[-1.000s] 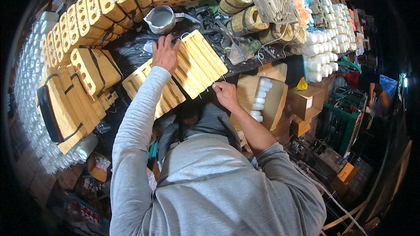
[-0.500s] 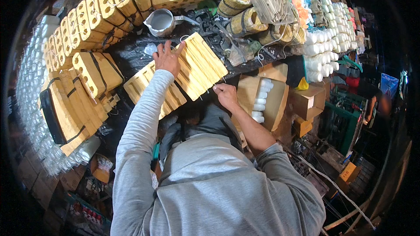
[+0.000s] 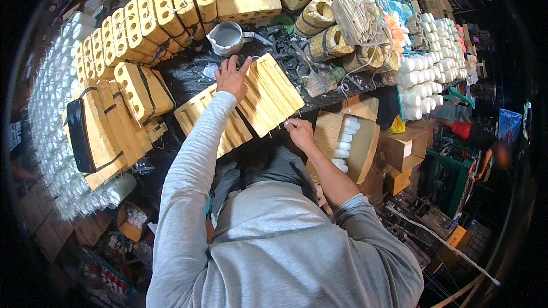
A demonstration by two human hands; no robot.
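Two pale yellow grooved blocks, like mould halves, lie side by side in front of me: a left grooved block (image 3: 240, 135) and a right grooved block (image 3: 270, 94). Long parallel channels run across their upturned faces. My left hand (image 3: 232, 80) rests with fingers spread over their far side, where they meet, and its forearm covers part of the left block. At the near right edge of the right block, my right hand (image 3: 299, 133) pinches at short white strings sticking out there. The pinched string is mostly hidden by the fingertips.
Behind stand a grey pouring pot (image 3: 226, 39) and a row of holed yellow blocks (image 3: 133, 25). A black phone (image 3: 80, 137) lies on a block at left. Strapped round moulds (image 3: 315, 16), a box of sticks (image 3: 358, 18), white candles (image 3: 419, 65) and an open carton (image 3: 365, 148) are to the right.
The whole view has shifted, so the table appears lower and farther right. Both hands keep nearly the same places on the grooved blocks.
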